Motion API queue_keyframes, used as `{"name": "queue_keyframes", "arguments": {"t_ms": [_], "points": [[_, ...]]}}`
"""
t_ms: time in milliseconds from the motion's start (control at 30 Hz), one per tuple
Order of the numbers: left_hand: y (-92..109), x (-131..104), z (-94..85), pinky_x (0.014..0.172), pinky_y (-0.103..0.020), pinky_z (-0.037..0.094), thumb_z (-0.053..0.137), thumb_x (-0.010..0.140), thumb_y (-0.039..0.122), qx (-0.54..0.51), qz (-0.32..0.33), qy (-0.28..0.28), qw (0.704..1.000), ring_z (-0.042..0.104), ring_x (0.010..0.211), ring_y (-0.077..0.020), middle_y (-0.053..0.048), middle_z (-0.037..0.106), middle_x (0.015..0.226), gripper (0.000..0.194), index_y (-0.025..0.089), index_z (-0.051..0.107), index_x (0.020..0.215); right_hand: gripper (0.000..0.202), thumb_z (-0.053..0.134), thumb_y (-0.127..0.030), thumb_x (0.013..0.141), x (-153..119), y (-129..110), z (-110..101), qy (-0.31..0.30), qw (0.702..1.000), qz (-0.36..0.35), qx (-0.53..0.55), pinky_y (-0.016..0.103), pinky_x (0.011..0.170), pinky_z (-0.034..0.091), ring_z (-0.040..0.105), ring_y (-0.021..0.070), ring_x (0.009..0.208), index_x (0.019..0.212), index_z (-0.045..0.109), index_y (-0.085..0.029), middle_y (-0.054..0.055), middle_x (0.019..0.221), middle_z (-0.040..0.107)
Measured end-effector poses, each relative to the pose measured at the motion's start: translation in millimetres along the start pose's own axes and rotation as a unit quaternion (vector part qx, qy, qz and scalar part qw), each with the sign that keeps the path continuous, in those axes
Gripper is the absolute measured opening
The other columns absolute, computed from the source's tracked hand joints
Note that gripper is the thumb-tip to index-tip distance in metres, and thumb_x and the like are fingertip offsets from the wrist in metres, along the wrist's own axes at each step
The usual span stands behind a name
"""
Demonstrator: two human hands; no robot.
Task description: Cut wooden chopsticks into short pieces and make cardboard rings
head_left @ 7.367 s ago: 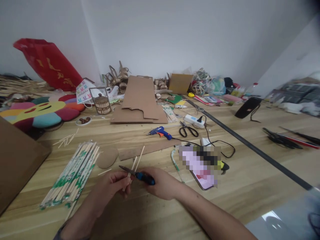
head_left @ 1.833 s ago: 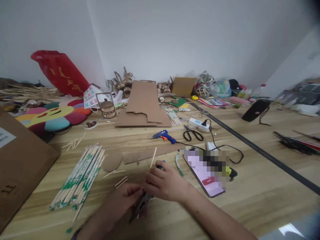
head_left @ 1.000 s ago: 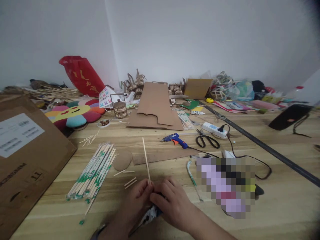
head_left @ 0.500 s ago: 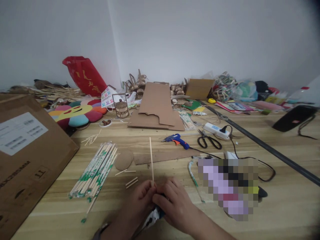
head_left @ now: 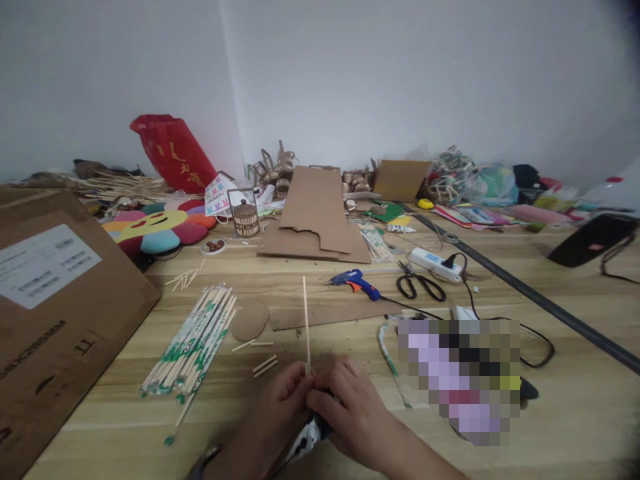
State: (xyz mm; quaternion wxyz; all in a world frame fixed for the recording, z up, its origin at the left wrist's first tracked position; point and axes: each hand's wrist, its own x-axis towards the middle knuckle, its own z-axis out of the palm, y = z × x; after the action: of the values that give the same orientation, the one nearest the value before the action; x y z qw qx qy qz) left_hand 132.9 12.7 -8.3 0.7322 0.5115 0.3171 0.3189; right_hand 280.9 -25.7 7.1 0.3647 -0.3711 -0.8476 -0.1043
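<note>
From my distant seat I see the thin wooden stick (head_left: 307,320) gripped at its near end in the left hand (head_left: 287,393), its long axis running forward, almost straight up my view. The right hand (head_left: 350,407) sits just beside that end, on its right, curled around a metal tool (head_left: 306,440) — mostly hidden, so I cannot tell whether it touches the stick.

Matt wooden stick (head_left: 307,320) — pliers (head_left: 306,439) apparently glossy metal
</note>
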Motion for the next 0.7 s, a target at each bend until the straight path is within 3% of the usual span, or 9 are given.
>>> {"name": "queue_keyframes", "arguments": {"t_ms": [267,400,533,633,700], "points": [[0.8,-1.0,-2.3,0.054,-0.022,0.030,0.065,0.067,0.073,-0.004,0.013,0.033,0.999,0.037,0.056,-0.0092,0.006,0.043,0.060,0.057,0.018,0.049,0.067,0.024,0.048,-0.008,0.079,-6.9,3.7,-1.9,-0.030,0.998,0.017,0.047,0.031,0.067,0.037,0.050,0.0190,0.076,0.096,0.060,-0.019,0.005,0.087,0.064],[10.9,-1.9,-12.7,0.054,-0.023,0.035,0.066,0.066,0.072,0.053,-0.021,0.061,0.997,0.049,0.055,-0.0108,0.004,0.055,0.061,0.056,0.017,0.054,0.071,0.033,0.053,-0.011,0.074,-5.1,9.5,-9.0,-0.091,0.968,0.177,0.154,0.031,0.070,0.040,0.055,0.0207,0.083,0.105,0.060,-0.021,0.006,0.093,0.063],[22.9,-4.4,-17.7,0.059,-0.027,0.041,0.060,0.071,0.070,0.083,-0.063,0.078,0.992,0.066,0.062,-0.0191,-0.003,0.071,0.067,0.054,0.018,0.057,0.084,0.011,0.053,-0.024,0.083,5.4,23.3,-25.0,-0.118,0.876,0.383,0.268,0.029,0.070,0.041,0.054,0.0178,0.079,0.089,0.059,-0.019,0.003,0.083,0.059],[27.1,-6.2,-18.0,0.058,-0.026,0.042,0.059,0.073,0.069,0.102,-0.060,0.076,0.990,0.068,0.062,-0.0201,-0.004,0.073,0.066,0.053,0.018,0.058,0.086,0.022,0.060,-0.034,0.077,10.2,31.5,-38.5,-0.181,0.755,0.487,0.399,0.025,0.061,0.039,0.049,0.0138,0.068,0.092,0.058,-0.018,-0.001,0.076,0.053],[28.6,-6.9,-18.1,0.058,-0.027,0.043,0.058,0.075,0.067,0.109,-0.057,0.071,0.990,0.069,0.063,-0.0202,-0.004,0.074,0.067,0.052,0.017,0.059,0.088,0.034,0.065,-0.032,0.069,11.4,32.8,-45.2,-0.217,0.666,0.516,0.493,0.023,0.056,0.038,0.048,0.0117,0.065,0.099,0.058,-0.017,-0.002,0.077,0.052]]}}
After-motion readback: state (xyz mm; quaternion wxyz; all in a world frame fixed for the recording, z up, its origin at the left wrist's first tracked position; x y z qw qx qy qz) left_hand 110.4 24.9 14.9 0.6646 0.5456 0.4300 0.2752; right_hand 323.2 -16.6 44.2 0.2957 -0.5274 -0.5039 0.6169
